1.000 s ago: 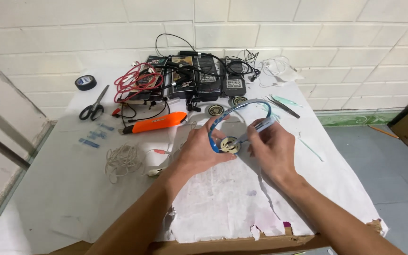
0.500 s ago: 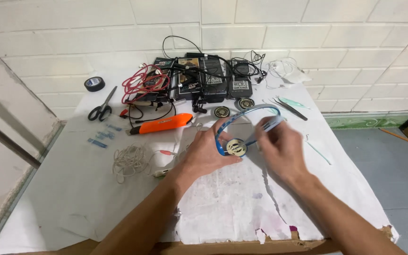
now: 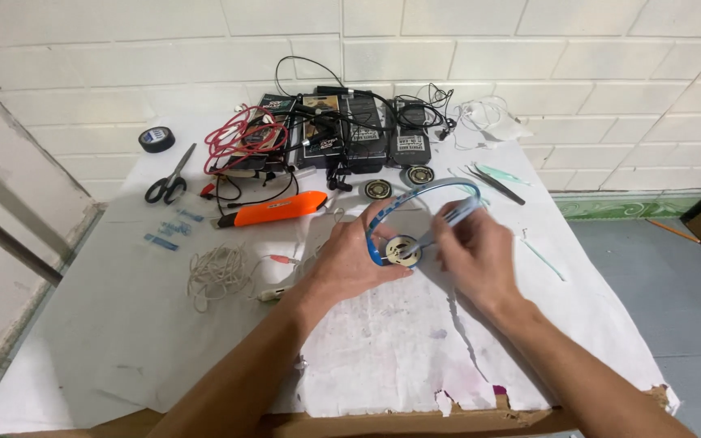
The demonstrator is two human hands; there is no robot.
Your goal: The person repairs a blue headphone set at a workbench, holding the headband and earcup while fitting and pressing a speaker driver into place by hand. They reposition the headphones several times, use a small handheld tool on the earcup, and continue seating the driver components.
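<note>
My left hand [image 3: 356, 258] grips a blue headband-style headphone [image 3: 427, 191] by its lower end, where a small round speaker [image 3: 403, 251] with a metal centre faces up. My right hand [image 3: 474, 250] pinches a thin pale tool or wire [image 3: 456, 217] whose tip touches the speaker. Both hands hover over the white paper-covered table [image 3: 115, 324] near its middle.
At the back lie black device boxes [image 3: 350, 130] tangled with black cables, red wires [image 3: 241, 138], two loose round speakers [image 3: 379, 189], tweezers [image 3: 496, 182] and white earphones [image 3: 488, 118]. Left of the hands: an orange utility knife [image 3: 277, 209], scissors [image 3: 170, 180], black tape roll [image 3: 156, 139], a white cord bundle [image 3: 219, 272].
My right hand has drawn in closer to the speaker, bringing the thin tool onto it. The left hand keeps the headphone in about the same place.
</note>
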